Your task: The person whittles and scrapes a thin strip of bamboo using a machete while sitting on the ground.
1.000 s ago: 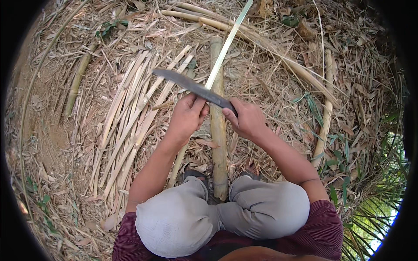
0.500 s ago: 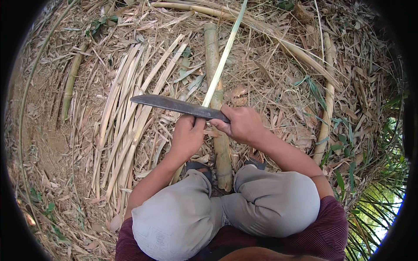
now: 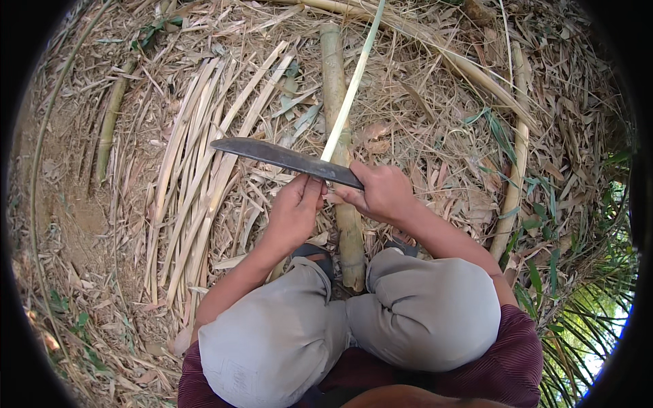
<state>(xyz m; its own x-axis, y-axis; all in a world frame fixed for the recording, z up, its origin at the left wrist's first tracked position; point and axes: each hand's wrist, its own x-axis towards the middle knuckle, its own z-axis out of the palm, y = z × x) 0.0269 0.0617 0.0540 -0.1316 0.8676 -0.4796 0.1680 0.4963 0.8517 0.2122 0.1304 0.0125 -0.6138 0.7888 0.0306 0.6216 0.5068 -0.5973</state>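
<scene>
Mid-shave on a thin bamboo strip (image 3: 354, 81), pale green and running up and away over the thick bamboo pole (image 3: 335, 102) between the knees. Right hand (image 3: 384, 194) wrapped tight round the handle of a big dark knife (image 3: 286, 158), left hand (image 3: 296, 207) pinching the strip's near end right under the blade. Next stroke probably needs a shallow angle and thumbs kept clear. Split slats (image 3: 197, 177) fanned on dry, fibrous leaf litter

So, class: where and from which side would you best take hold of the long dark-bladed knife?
Grip the long dark-bladed knife at its handle end, where the right hand holds it, coming from the person's right. The bare blade runs leftward to a free tip, so that side is unsafe. The left hand sits just below the blade.
</scene>
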